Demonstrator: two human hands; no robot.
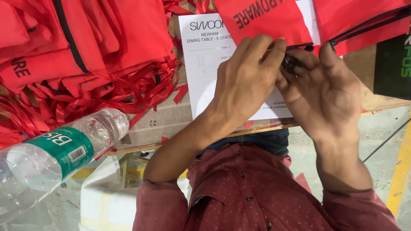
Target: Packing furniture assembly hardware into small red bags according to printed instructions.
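A red fabric bag (265,17) with black lettering and a black zip edge lies on a white printed sheet (205,72). My left hand (244,81) rests palm down on the sheet, its fingertips pinching the bag's lower edge. My right hand (325,92) is right beside it, palm turned up and fingers curled. Between the fingertips of both hands sits a small black zip part (293,64) on that edge, partly hidden by my fingers.
A heap of red bags (85,38) and loose red ribbons (85,100) fills the left side of the cardboard-covered table (167,124). A plastic water bottle (55,154) with a green label lies at the front left edge. More red bags (364,21) and a dark package (391,68) are at right.
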